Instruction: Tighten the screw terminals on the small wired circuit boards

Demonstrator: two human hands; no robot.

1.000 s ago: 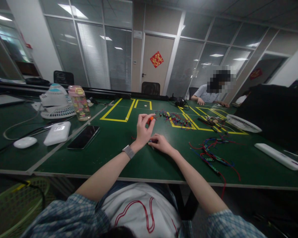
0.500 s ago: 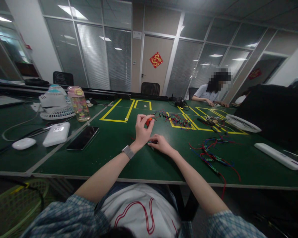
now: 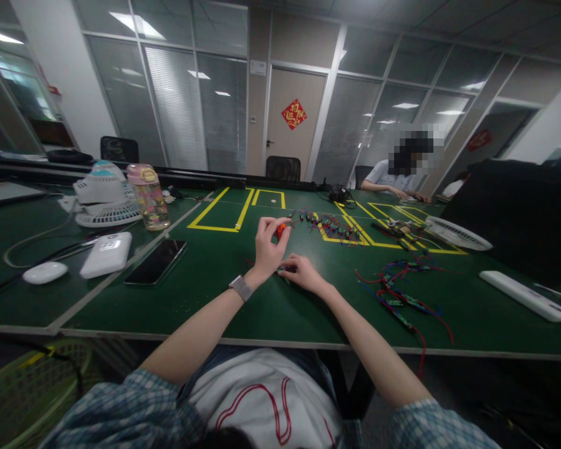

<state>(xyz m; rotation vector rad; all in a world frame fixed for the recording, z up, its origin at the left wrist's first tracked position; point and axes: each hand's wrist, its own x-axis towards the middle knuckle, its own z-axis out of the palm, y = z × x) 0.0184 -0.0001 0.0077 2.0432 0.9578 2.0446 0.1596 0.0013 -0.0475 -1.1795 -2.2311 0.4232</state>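
Note:
My left hand (image 3: 266,246) is raised over the middle of the table, thumb and fingers closed round a small red-orange object (image 3: 281,231). Its kind is hard to tell, as the fingers cover most of it. Lower and just to the right, my right hand (image 3: 303,273) rests at the tabletop. Its fingertips pinch a small piece that looks like a circuit board (image 3: 281,270), mostly hidden by the hands. Beyond them lies a row of small wired circuit boards (image 3: 334,227). To the right is a loose cluster of green boards with red and blue wires (image 3: 395,293).
On the left are a phone (image 3: 156,262), a white power bank (image 3: 106,254), a drink bottle (image 3: 148,196) and a white fan (image 3: 107,196). A white bar-shaped device (image 3: 526,294) lies right. Yellow tape marks the green table (image 3: 206,305). Another person (image 3: 395,178) sits across at right.

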